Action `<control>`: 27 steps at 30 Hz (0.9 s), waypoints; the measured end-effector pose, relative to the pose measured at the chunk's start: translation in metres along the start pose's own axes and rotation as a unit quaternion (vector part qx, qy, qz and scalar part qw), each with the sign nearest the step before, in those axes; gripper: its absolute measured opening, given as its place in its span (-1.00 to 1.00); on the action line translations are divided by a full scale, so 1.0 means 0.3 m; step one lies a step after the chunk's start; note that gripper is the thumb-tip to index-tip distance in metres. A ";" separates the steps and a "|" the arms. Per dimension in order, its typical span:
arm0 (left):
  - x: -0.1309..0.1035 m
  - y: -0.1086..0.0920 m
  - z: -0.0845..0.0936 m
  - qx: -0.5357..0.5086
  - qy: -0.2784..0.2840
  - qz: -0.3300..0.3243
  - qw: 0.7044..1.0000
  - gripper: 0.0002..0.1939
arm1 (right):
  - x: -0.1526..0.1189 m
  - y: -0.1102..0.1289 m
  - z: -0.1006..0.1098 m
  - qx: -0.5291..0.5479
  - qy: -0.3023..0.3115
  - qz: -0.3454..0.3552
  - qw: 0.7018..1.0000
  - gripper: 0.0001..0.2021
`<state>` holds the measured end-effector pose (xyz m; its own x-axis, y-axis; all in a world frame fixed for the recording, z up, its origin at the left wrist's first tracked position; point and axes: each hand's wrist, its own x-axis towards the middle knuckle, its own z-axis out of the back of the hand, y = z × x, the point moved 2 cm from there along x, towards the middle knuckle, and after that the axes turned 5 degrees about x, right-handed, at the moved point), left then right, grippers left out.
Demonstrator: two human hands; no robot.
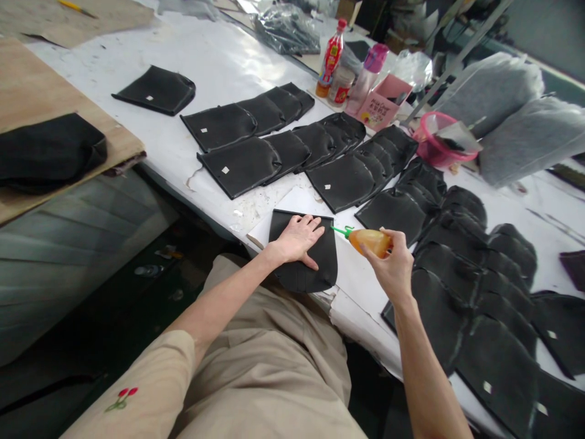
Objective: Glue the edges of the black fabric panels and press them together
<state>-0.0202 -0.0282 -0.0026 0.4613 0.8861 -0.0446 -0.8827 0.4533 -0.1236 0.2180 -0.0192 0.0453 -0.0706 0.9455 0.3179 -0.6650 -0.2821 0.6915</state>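
Observation:
A black leather-like panel (326, 259) with one rounded end lies at the table's near edge, partly over a white board (261, 230). Pressed flat on the panel is my left hand (300, 239), fingers spread. My right hand (393, 265) is wrapped round a squeeze bottle (371, 242) of amber liquid with a green nozzle. The bottle is tilted on its side, and its nozzle tip is at the panel's upper right corner. Whether liquid is coming out I cannot tell.
Overlapping rows of similar black panels (240, 167) spread behind and to the right. At the back stand a red-capped drink bottle (329, 61), a jar (341, 85), a pink box (382, 103) and a pink basket (427, 146). A wooden board (36, 79) with a black piece is left.

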 end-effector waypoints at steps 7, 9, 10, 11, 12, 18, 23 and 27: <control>-0.001 -0.002 0.003 0.006 0.006 0.003 1.000 0.03 | -0.047 0.012 0.036 -0.013 0.014 -0.011 1.000 -0.45; -0.001 -0.003 0.005 0.008 0.004 0.004 1.000 0.03 | -0.054 0.014 0.042 -0.013 0.016 -0.012 1.000 -0.46; -0.001 -0.003 0.005 0.010 0.003 0.004 1.000 0.03 | -0.056 0.014 0.044 -0.013 0.017 -0.012 1.000 -0.46; -0.002 -0.004 0.007 0.011 0.004 0.004 1.000 0.03 | -0.056 0.014 0.045 -0.013 0.017 -0.013 1.000 -0.47; -0.002 -0.004 0.008 0.013 0.005 0.005 1.000 0.04 | -0.056 0.013 0.044 -0.014 0.017 -0.014 1.000 -0.47; -0.004 -0.004 0.011 0.018 0.011 0.004 1.000 0.05 | -0.038 -0.009 0.019 -0.015 0.002 -0.014 1.000 -0.46; -0.004 -0.003 0.009 0.018 0.011 0.005 1.000 0.04 | -0.036 -0.013 0.015 -0.012 0.005 -0.016 1.000 -0.46; -0.005 -0.002 0.007 0.019 0.011 0.006 1.000 0.04 | -0.061 0.000 0.041 -0.022 0.017 -0.020 0.999 -0.47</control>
<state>-0.0206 -0.0295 -0.0004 0.4521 0.8894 -0.0674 -0.8908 0.4463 -0.0854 0.2284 -0.0386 0.0474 -0.0685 0.9613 0.2670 -0.6992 -0.2372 0.6744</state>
